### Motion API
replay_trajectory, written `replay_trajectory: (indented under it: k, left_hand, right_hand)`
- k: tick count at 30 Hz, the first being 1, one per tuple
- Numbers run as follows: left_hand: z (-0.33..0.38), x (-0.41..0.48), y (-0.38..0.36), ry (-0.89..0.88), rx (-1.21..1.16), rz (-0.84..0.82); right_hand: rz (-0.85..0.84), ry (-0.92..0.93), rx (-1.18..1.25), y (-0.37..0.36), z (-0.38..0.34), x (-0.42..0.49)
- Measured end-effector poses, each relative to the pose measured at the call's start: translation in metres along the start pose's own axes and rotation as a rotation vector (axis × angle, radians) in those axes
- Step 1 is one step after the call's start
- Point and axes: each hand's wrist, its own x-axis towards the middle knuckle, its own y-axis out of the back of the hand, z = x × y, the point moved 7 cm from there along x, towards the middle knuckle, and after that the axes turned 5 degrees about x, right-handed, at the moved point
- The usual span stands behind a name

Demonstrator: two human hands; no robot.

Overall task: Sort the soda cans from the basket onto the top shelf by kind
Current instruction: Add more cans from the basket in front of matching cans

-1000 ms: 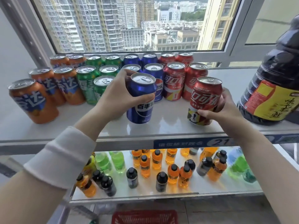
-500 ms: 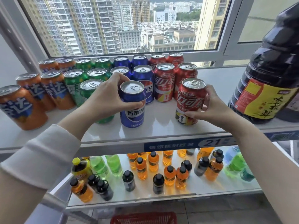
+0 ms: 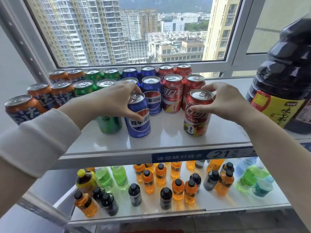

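Left hand (image 3: 109,101) grip clamped on blue can (image 3: 138,115), right hand (image 3: 223,101) on red can (image 3: 197,113); rigid, slick, probably full: hold mid-wall.

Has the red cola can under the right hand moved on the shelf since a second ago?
Cannot tell; the camera shifted. The red cola can stands in front of the red row, as before.

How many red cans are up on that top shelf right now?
5. Two at the back by the window, two in the middle row, and the front red can under the right hand. More may be hidden.
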Motion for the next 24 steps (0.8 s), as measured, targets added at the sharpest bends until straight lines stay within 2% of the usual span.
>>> replay_trajectory:
  k: [7,24]
  left_hand:
    - [-0.002,0.010,0.010,-0.034,0.151,-0.048]
    - [-0.012,0.016,0.009,-0.013,0.218,-0.043]
  right_hand:
    - [-0.049,-0.011,0.063,0.002,0.004,0.014]
    - [-0.044,0.051,0.162,-0.002,0.014,0.025]
